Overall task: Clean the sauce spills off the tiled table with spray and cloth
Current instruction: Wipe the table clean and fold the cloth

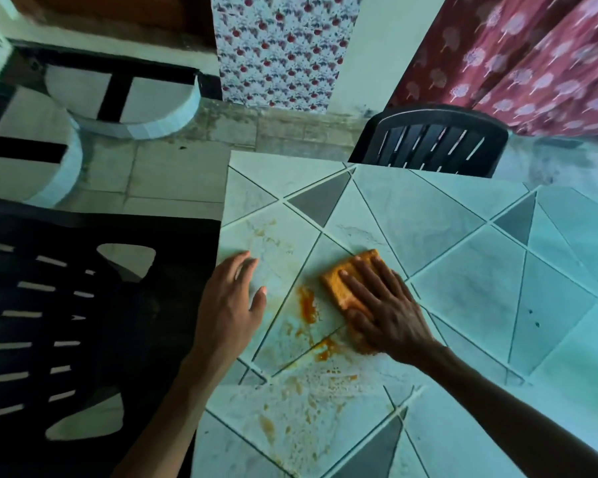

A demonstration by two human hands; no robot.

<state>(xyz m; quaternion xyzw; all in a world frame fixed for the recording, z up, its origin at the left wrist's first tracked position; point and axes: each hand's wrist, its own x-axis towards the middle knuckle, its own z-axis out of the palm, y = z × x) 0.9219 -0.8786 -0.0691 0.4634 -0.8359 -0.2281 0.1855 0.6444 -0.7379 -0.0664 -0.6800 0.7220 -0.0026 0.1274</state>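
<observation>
A folded orange cloth (346, 281) lies on the tiled table (463, 277). My right hand (384, 305) presses flat on the cloth with straight, spread fingers. Orange sauce (306, 305) is smeared just left of the cloth, with thinner streaks and specks (301, 391) trailing toward the near edge. Fainter marks (266, 232) stain the tile farther back. My left hand (232, 298) rests flat on the table by its left edge, fingers straight, holding nothing. No spray bottle is in view.
A black plastic chair (49, 305) stands close against the table's left edge. Another black chair (432, 143) sits at the far side. Red patterned curtains (518, 63) hang at the back right, and curved white steps (132, 108) lie at the back left.
</observation>
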